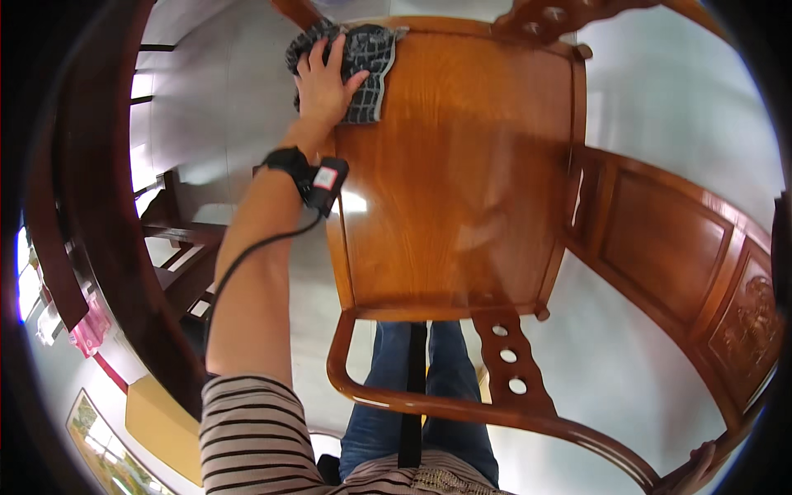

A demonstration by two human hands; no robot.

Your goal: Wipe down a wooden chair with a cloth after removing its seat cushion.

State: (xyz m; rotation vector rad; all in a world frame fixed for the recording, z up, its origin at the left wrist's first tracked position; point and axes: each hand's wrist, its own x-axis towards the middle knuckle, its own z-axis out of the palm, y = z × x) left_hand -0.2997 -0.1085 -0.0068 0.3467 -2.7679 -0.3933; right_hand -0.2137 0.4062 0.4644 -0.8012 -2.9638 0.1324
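Observation:
My left hand (323,86) lies spread on a dark checked cloth (369,74), pressing it against the far left corner of a polished wooden chair seat (445,167). The cloth is bunched at its left side and hangs partly over the seat's edge. A black strap with a small device (325,185) and a cable is on the left wrist. At the lower right rim, my right hand (699,467) rests on the top end of the chair's wooden back; its fingers are only partly visible.
The chair's curved armrest (433,405) crosses in front of my legs. To the right stands its panelled backrest (668,229) with carving. Another armrest support (544,21) is at the far side. Dark wooden furniture (105,185) and a pink package (91,325) are at the left.

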